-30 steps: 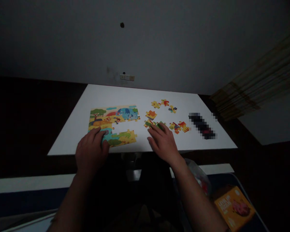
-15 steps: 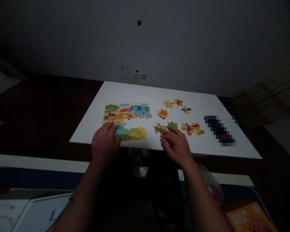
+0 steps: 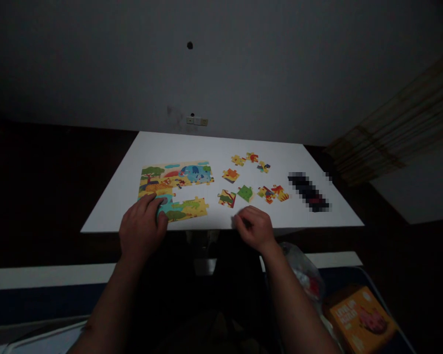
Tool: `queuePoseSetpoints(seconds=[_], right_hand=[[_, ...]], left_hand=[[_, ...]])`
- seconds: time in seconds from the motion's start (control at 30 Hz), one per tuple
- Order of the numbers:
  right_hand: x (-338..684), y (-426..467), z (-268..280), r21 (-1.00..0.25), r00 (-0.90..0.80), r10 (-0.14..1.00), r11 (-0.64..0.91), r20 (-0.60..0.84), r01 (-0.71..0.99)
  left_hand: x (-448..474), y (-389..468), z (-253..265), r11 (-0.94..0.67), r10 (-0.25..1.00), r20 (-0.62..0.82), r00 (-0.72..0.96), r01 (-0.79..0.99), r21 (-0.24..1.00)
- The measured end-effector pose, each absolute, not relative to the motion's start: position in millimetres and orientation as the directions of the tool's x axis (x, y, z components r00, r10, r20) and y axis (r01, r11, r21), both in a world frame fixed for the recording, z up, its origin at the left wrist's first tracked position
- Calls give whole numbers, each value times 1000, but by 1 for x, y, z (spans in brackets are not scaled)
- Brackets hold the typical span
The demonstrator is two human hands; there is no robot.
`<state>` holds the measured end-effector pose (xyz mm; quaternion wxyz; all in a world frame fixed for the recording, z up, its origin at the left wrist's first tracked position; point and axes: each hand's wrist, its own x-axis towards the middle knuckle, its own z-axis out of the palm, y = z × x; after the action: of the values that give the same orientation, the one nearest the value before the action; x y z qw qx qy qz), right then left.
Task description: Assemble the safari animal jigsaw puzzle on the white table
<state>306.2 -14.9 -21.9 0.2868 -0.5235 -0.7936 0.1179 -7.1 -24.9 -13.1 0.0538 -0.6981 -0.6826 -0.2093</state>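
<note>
A partly joined jigsaw puzzle [image 3: 158,174] with an elephant, trees and a crocodile lies on the left of the white table [image 3: 192,147]. It has a gap at its right middle. My left hand [image 3: 142,226] rests on its lower left corner, fingers laid out over the pieces and covering part of them. At the table's front edge my right hand [image 3: 256,227] has its fingers curled in, with nothing visible in them. Just beyond it lie a loose tree piece [image 3: 227,198] and a green piece [image 3: 246,193], both apart from the hand.
More loose pieces lie farther back, among them an orange one [image 3: 230,175], and two reddish ones [image 3: 279,192] to the right. A blurred-out dark object [image 3: 308,191] is at the table's right. An orange puzzle box [image 3: 362,319] and a clear plastic bag [image 3: 302,270] are below right.
My right hand has drawn back from the tree and green pieces, and its fingers have curled in. My left hand stays on the puzzle. The whole view has shifted to the right.
</note>
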Motion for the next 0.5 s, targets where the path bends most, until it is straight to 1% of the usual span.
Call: queuePoseSetpoints(seconds=[0.33,0.5], right_hand=[[303,-11,-20,-428,-256,906,390,337,815],[303,-9,-20,-406,-250,907,381,339,830]], left_hand=[[-5,-23,-11,-44,937,348,-11,988,150],[-4,-22,-10,-49,934,357,-9,987,155]])
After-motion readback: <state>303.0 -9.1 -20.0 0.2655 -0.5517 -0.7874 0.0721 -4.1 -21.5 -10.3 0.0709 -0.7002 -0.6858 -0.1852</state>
